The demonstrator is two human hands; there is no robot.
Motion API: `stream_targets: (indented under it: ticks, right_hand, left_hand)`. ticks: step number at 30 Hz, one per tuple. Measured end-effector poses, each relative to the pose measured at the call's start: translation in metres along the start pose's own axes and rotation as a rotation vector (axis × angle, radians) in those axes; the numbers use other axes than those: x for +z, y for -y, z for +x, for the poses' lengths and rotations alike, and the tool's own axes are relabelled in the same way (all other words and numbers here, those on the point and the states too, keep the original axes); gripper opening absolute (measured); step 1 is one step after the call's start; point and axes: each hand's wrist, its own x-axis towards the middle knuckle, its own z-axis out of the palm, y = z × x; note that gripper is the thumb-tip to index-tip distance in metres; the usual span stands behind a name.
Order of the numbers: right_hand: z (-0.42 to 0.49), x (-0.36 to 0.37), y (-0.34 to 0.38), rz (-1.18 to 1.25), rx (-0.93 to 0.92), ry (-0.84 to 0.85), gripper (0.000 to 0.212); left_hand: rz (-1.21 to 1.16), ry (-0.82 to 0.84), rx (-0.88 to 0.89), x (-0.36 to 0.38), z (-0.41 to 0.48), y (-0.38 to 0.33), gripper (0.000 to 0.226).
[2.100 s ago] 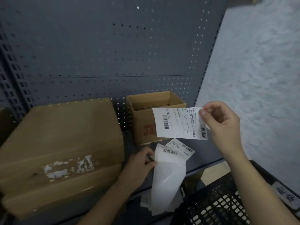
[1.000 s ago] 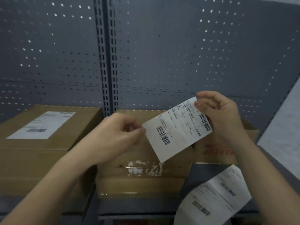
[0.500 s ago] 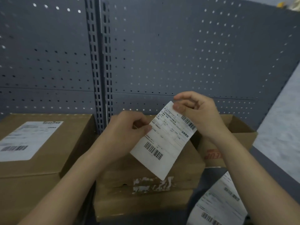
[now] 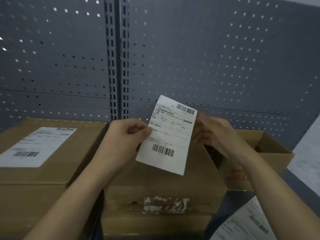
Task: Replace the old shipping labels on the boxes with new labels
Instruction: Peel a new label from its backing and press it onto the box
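Note:
A new white shipping label (image 4: 171, 135) with two barcodes is held upright over the middle cardboard box (image 4: 155, 189). My left hand (image 4: 124, 141) pinches the label's left edge. My right hand (image 4: 220, 137) is blurred, just beside the label's right edge with its fingers apart; none of them lies over the label's front. On the middle box's front face there are torn white scraps of an old label (image 4: 166, 205). The cardboard box to the left (image 4: 83, 153) carries a whole white label (image 4: 34, 148) on its top.
A small open-topped box (image 4: 273, 153) with red print stands right of the middle box. Loose label sheets (image 4: 245, 222) lie at the bottom right. A grey pegboard wall (image 4: 190, 58) with a slotted upright (image 4: 116, 58) closes the shelf behind.
The label has turned from tilted to nearly upright and risen a little. My right hand has come off its top corner and now sits beside the right edge. My left hand keeps its pinch.

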Motion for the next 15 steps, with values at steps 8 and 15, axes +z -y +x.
stream_targets:
  ticks: [8,15]
  right_hand:
    - [-0.007,0.009,0.000,-0.050,0.111,0.097,0.029]
    - [-0.010,0.009,0.001,-0.035,0.095,0.052,0.029]
  left_hand:
    - [-0.168,0.018,-0.125,0.007,-0.001,0.010,0.011]
    - [-0.161,0.040,-0.135,0.005,-0.002,0.011,0.010]
